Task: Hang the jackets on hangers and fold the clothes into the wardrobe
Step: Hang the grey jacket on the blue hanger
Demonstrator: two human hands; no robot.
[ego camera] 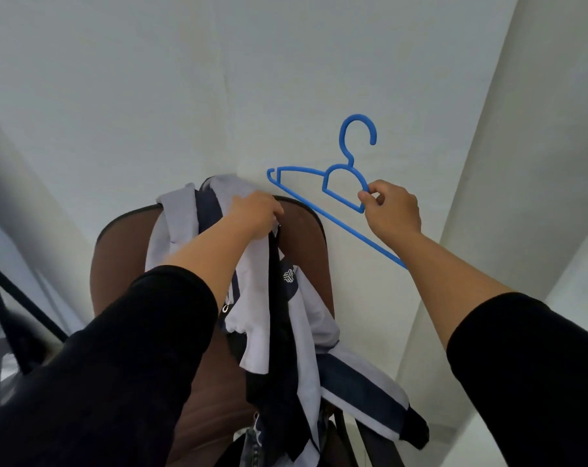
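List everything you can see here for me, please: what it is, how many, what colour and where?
hanger: one, blue, held up against the wall at right of centre, hook upward.
jacket: one, white with navy panels, draped over the chair back at centre.
chair: one, brown with dark edging, against the wall below centre.
denim garment: one, blue, barely showing at the bottom edge.
wall: white, fills the background.
left hand: one, black sleeve, grip on the jacket near its top.
right hand: one, black sleeve, pinches the hanger.
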